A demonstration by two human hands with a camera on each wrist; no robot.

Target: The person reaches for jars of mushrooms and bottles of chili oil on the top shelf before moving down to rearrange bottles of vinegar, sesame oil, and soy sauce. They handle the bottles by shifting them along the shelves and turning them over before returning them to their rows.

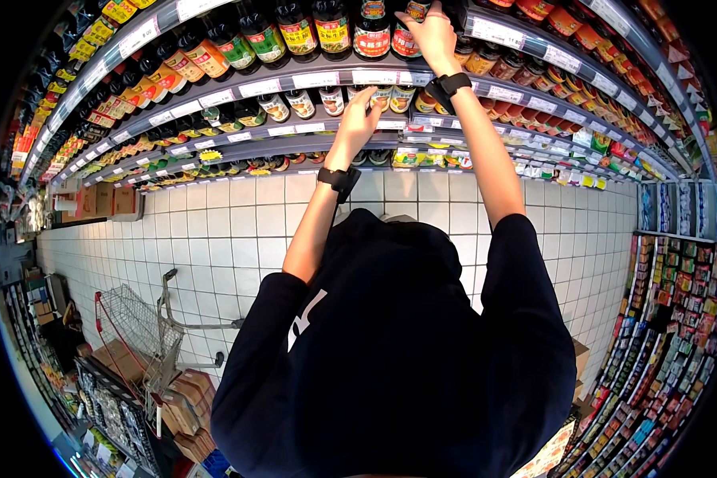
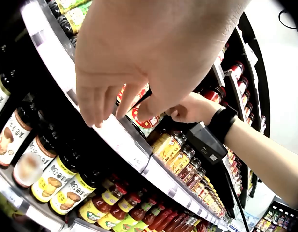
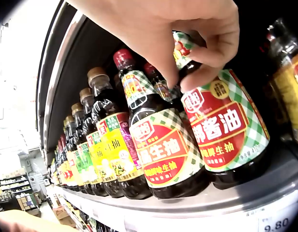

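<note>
In the right wrist view, my right hand pinches the neck of a soy sauce bottle between thumb and fingers. The bottle has a red label with a green checked border, and its base is at the shelf's front edge. Directly beside it stands a similar red-labelled bottle with a red cap. In the head view, my left hand is lower, by the shelf's front edge with its price strip. The fingers of that hand are extended, the thumb apart, and they hold nothing; brown-capped bottles with white and yellow labels stand below it.
More sauce bottles line the same shelf to the left. Small jars stand to the right of my right hand. Behind me on the tiled floor is a shopping cart near cardboard boxes.
</note>
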